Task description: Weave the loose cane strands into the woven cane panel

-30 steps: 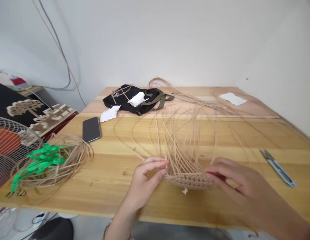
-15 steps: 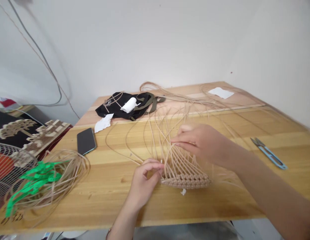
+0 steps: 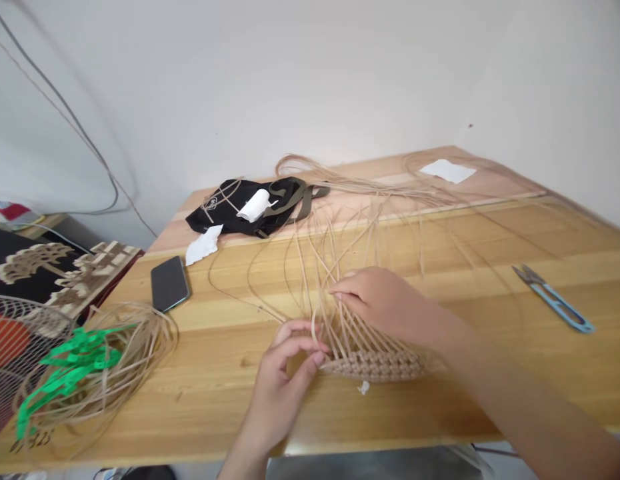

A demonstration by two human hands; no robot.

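A tan woven piece lies on the table, its knotted band nearest me and many long cords fanning away from it. At the band's left end, my left hand is closed, thumb and fingertips pinching a cord beside the edge. A small cord loop stands up by those fingers. Over the fanned cords, my right hand pinches a cord with thumb and forefinger, above the left part of the band. Its other fingers are curled in and partly hidden.
Blue thread snips lie at right. On the left are a phone, a cord bundle with green ribbon, and a wire fan guard. A black bag and paper scraps lie farther back.
My right hand has moved left and lower, toward my left hand. A cord loop now shows at my left fingers. The view has shifted slightly.
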